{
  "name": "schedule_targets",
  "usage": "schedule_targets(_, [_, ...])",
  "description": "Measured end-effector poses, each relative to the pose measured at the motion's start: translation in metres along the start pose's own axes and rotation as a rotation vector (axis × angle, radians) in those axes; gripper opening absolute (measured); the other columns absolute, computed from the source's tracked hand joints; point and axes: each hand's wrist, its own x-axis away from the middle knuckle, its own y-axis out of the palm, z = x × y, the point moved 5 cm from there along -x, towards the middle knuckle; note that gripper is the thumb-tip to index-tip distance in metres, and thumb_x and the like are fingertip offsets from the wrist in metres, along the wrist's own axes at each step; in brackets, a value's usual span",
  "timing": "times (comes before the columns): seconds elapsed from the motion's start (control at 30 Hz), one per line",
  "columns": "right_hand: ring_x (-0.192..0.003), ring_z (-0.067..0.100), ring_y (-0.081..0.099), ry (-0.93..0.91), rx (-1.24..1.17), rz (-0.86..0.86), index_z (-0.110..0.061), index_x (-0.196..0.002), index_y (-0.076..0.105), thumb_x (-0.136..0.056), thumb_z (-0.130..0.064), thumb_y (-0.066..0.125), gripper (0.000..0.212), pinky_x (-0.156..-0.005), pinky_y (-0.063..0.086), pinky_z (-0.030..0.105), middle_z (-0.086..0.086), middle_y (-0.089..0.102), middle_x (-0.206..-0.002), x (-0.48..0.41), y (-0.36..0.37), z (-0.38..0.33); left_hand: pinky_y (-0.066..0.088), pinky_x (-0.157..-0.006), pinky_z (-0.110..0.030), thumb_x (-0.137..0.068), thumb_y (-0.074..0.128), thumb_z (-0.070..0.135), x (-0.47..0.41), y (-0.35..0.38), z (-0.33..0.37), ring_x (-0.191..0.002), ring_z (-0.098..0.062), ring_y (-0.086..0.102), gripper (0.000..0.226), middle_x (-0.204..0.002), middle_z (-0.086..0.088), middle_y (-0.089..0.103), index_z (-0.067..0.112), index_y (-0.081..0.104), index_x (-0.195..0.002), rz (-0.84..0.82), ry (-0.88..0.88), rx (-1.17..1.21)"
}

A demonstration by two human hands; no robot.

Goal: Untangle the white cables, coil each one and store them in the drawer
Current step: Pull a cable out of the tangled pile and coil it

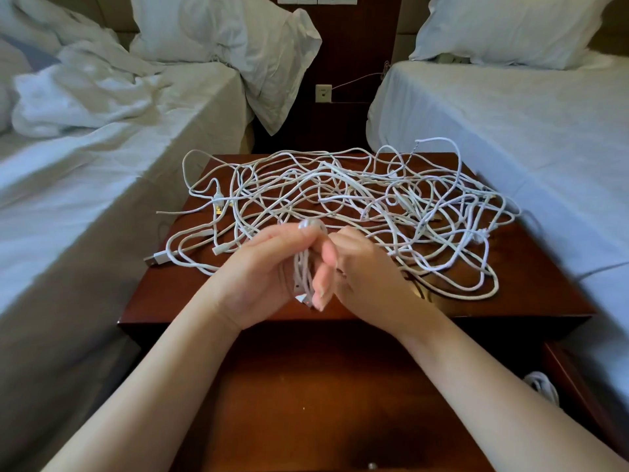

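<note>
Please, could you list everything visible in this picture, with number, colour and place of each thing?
nightstand: one, red-brown wood, between the beds
drawer: one, red-brown, pulled open below the nightstand top
tangled cables: number unclear, white, spread over the nightstand top
coiled cable: one, white, held in both hands
second bundle: one, white, at the drawer's right side
beds: two, white sheets, left and right of the nightstand
pillows: two, white, at the bed heads
socket: one, cream, on the dark panel behind
left hand: one, grips the coiled cable
right hand: one, pinches the coiled cable
</note>
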Motion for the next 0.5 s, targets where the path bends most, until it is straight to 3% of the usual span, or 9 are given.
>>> schedule_targets(0.17, [-0.068, 0.013, 0.040, 0.046, 0.020, -0.036, -0.021, -0.097, 0.050, -0.092, -0.014, 0.046, 0.009, -0.045, 0.032, 0.024, -0.004, 0.045, -0.072, 0.000, 0.004, -0.007, 0.053, -0.057, -0.026, -0.094, 0.040, 0.025, -0.001, -0.013, 0.003, -0.058, -0.017, 0.064, 0.039, -0.063, -0.006, 0.065, 0.010, 0.071, -0.076, 0.313, 0.118, 0.041])
schedule_targets(0.23, [-0.078, 0.021, 0.050, 0.060, 0.023, -0.108, -0.016, -0.114, 0.055, -0.097, -0.020, 0.046, 0.019, -0.054, 0.044, 0.033, 0.003, 0.058, -0.085, -0.002, 0.010, -0.009, 0.055, -0.060, -0.026, -0.093, 0.044, 0.028, -0.001, -0.016, 0.005, -0.062, -0.017, 0.067, 0.038, -0.067, -0.006, 0.067, 0.010, 0.073, -0.077, 0.414, 0.166, 0.056])
schedule_targets(0.3, [-0.090, 0.024, 0.051, 0.090, 0.078, -0.179, -0.016, -0.121, 0.056, -0.099, -0.030, 0.037, 0.033, -0.064, 0.047, 0.036, 0.004, 0.062, -0.098, -0.002, 0.017, -0.006, 0.057, -0.064, -0.026, -0.092, 0.044, 0.028, 0.001, -0.019, 0.009, -0.066, -0.018, 0.068, 0.038, -0.069, -0.007, 0.068, 0.009, 0.073, -0.077, 0.541, 0.213, 0.070])
schedule_targets(0.4, [-0.082, 0.022, 0.050, 0.097, 0.131, -0.132, -0.013, -0.104, 0.064, -0.099, -0.031, 0.040, 0.031, -0.061, 0.034, 0.029, 0.001, 0.061, -0.089, -0.002, 0.016, -0.008, 0.057, -0.070, -0.027, -0.095, 0.041, 0.026, 0.004, -0.028, 0.014, -0.073, -0.019, 0.070, 0.034, -0.072, -0.006, 0.070, 0.003, 0.064, -0.086, 0.736, 0.295, 0.085])
schedule_targets(0.5, [-0.077, 0.022, 0.055, 0.058, 0.143, -0.070, -0.011, -0.094, 0.068, -0.095, -0.033, 0.040, 0.036, -0.056, 0.041, 0.029, 0.001, 0.063, -0.083, 0.000, 0.013, -0.006, 0.056, -0.074, -0.027, -0.102, 0.038, 0.023, 0.011, -0.040, 0.017, -0.080, -0.021, 0.071, 0.032, -0.073, -0.005, 0.071, 0.003, 0.060, -0.090, 0.905, 0.378, 0.040])
